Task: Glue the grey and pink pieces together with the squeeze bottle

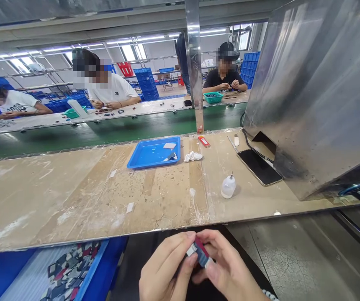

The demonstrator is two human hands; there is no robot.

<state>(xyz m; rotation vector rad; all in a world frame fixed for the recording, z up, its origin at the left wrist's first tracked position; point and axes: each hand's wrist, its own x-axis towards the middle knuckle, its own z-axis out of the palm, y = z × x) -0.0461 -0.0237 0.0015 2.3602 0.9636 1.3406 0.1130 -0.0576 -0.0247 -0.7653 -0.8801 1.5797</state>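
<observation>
Just below the front edge of the workbench [164, 211], my left hand [169, 265] and my right hand [225, 263] pinch one small piece [201, 252] from both sides. The piece is dark blue-grey and dark red with whitish ends; its exact kind does not show. Fingers of both hands cover parts of it. Beyond my hands, on the bench, a small clear dropper bottle [228, 187] with a thin metal tip stands upright. Low on the left, a blue crate [100, 267] holds many small grey, dark and red pieces [70, 267] like it.
On the bench are a blue tray [145, 154] with scraps, a crumpled white tissue [193, 156], a red box [204, 141] and a phone [260, 167]. A metal housing [318, 96] rises at right, a metal post [194, 67] ahead. Co-workers sit across the green conveyor belt [120, 127].
</observation>
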